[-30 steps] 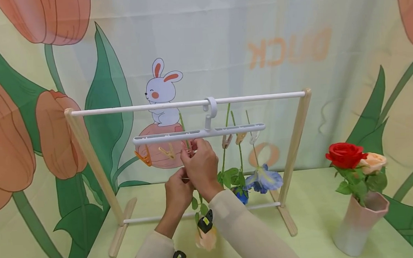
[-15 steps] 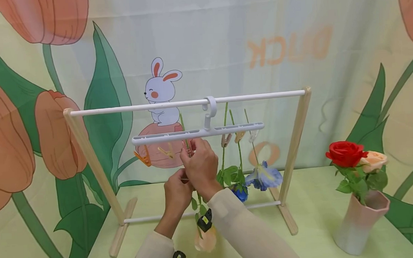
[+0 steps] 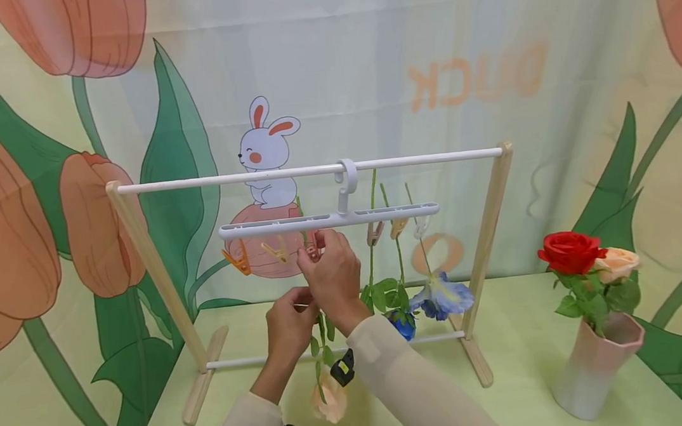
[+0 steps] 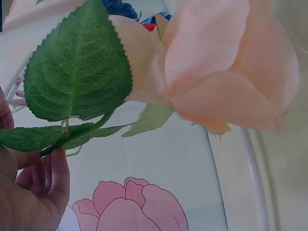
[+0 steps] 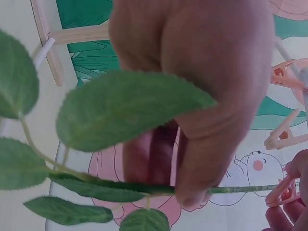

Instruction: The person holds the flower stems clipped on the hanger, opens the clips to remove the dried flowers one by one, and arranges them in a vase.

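In the head view an artificial peach rose (image 3: 330, 401) hangs upside down below both hands. My left hand (image 3: 290, 324) pinches its leafy green stem between thumb and fingers; the left wrist view has the bloom (image 4: 216, 67) filling the upper right. Higher up, my right hand (image 3: 335, 272) pinches a pink clothespin (image 3: 313, 251) under the grey hanger (image 3: 284, 226). The stem runs up past this clothespin and its tip shows above the hanger bar. In the right wrist view the clothespin (image 5: 285, 190) is at the right edge, with the stem reaching it.
An orange clothespin (image 3: 237, 259) and a yellow one (image 3: 276, 249) hang at left. At right, clipped stems carry a blue rose (image 3: 402, 325) and a blue-violet flower (image 3: 443, 295). A wooden rack (image 3: 155, 278) supports the hanger. A vase (image 3: 588, 374) holds red and peach roses.
My left hand has shifted slightly down and left with the stem. The stem tip sits lower and the peach bloom has swung left. My right hand stays at the clothespin.
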A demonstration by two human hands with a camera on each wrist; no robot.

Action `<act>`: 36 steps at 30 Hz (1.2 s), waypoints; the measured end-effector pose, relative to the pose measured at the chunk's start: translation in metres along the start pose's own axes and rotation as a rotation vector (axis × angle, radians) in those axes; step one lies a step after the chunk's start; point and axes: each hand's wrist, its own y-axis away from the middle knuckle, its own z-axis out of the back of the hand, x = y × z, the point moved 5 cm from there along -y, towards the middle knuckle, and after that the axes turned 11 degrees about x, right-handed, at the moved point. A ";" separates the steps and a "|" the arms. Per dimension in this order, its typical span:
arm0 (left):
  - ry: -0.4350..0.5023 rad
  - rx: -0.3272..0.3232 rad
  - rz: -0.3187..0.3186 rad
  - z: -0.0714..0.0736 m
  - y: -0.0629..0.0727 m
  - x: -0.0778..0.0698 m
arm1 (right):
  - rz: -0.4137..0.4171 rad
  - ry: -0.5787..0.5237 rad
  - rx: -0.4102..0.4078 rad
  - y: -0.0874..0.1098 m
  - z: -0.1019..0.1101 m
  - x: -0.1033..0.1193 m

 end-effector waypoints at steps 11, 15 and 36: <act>-0.153 -0.010 -0.045 -0.001 0.008 0.002 | 0.024 0.017 -0.007 0.003 0.002 0.000; -0.195 0.007 -0.070 -0.002 0.011 0.000 | 0.046 0.020 0.005 0.005 0.003 0.000; -0.318 0.037 -0.156 0.001 0.027 0.008 | 0.187 0.053 -0.039 0.032 0.030 -0.015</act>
